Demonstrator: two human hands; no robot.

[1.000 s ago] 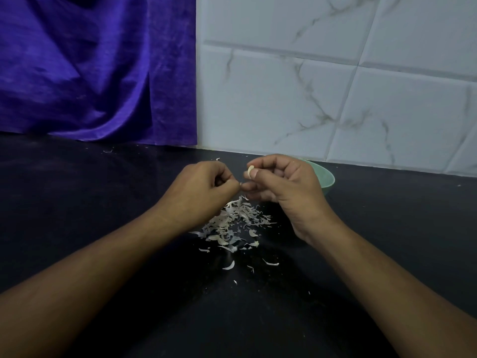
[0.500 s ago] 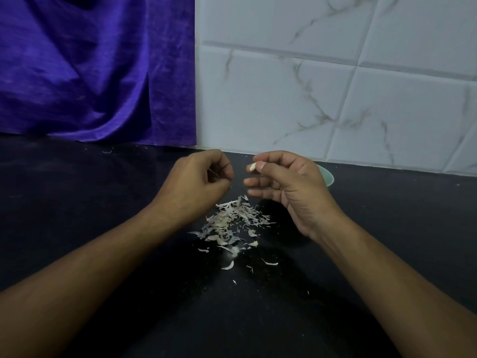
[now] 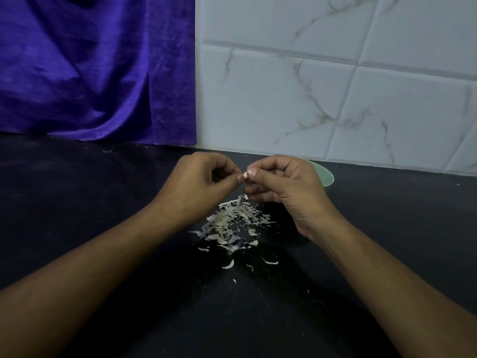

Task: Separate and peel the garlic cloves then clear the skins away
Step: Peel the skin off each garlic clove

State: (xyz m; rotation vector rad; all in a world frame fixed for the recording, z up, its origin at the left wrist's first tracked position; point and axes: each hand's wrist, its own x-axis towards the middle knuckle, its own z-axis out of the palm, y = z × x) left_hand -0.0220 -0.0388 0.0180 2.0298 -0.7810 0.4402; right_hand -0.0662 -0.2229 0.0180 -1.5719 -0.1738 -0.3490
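Pinched in both grips, the garlic clove (image 3: 245, 174) sits between your thumb tips: your right hand (image 3: 286, 188) grasps it and your left hand (image 3: 196, 188) nips its left end, fingers curled. Just below lies the heap of skins (image 3: 232, 220) on the dark desk (image 3: 103, 202). A green bowl (image 3: 327, 177) is half hidden behind your right hand. Only a white sliver of clove shows, so its axis cannot be told.

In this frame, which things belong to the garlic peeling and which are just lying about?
Part of the job: garlic clove, pinched between left hand and right hand; pile of skins on the counter; green bowl behind the right hand, probably (contents hidden).
Just there: purple curtain; tiled wall.
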